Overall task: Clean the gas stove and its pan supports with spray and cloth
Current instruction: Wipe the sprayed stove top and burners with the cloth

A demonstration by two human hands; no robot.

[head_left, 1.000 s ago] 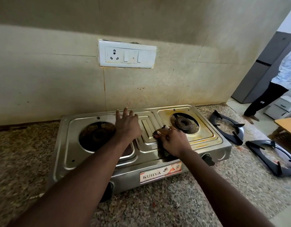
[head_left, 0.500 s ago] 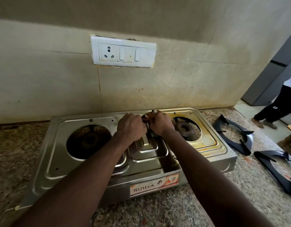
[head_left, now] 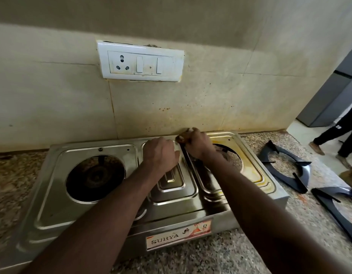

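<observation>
Your left hand (head_left: 160, 153), fingers curled, steadies the steel two-burner gas stove (head_left: 88, 155) while your right hand (head_left: 197, 144) pinches a small brownish scrubbing piece (head_left: 184, 135) at its back edge, both black pan supports (head_left: 286, 169) set aside for access.

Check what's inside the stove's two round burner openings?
Left opening: a dark, soiled burner sits in it, fully visible. Right opening: mostly covered by the right hand and forearm, so only a speckled sliver and its rim show on the stove.
</observation>
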